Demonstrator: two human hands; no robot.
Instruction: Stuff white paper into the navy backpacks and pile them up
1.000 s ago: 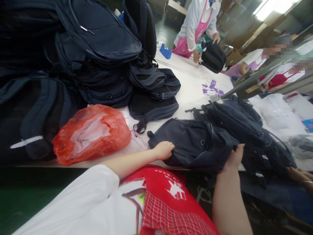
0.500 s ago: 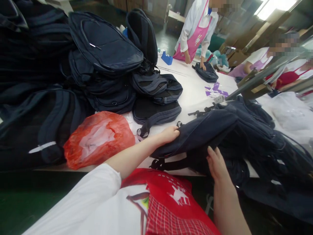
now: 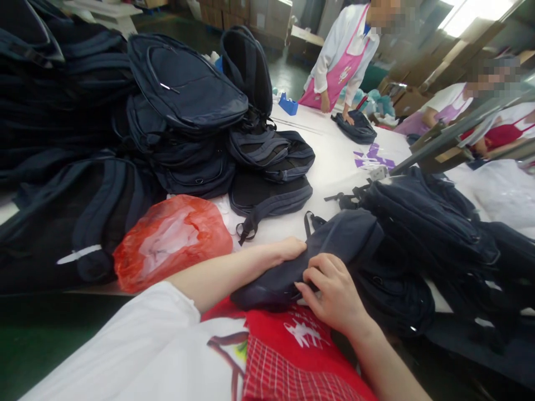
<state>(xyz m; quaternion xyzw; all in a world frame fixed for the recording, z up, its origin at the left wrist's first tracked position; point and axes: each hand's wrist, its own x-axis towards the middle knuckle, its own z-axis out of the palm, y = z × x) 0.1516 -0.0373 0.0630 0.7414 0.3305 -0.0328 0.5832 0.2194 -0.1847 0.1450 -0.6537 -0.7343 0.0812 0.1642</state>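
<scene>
A dark navy backpack (image 3: 351,234) lies at the table's near edge, against my red apron. My left hand (image 3: 292,248) is closed on its upper edge beside a thin black loop, with the fingertips partly hidden. Over the near side of the same backpack, my right hand (image 3: 330,287) has its fingers curled, thumb and fingertips pressed to the fabric. Whether they pinch cloth or a small part cannot be made out. More navy backpacks (image 3: 430,217) lie heaped just to the right of it.
Piled navy backpacks (image 3: 188,89) fill the left side. A red plastic bag (image 3: 175,239) sits at the near edge. Across the white table (image 3: 330,145) are a blue tape dispenser (image 3: 288,104), purple pieces (image 3: 373,157) and a co-worker in a pink apron (image 3: 345,67) touching another backpack. A metal pole (image 3: 443,136) slants at right.
My right hand has moved left and up from below the backpack onto its near side, fingers now curled. The backpack has turned and drawn closer to me; my left hand stays on its edge.
</scene>
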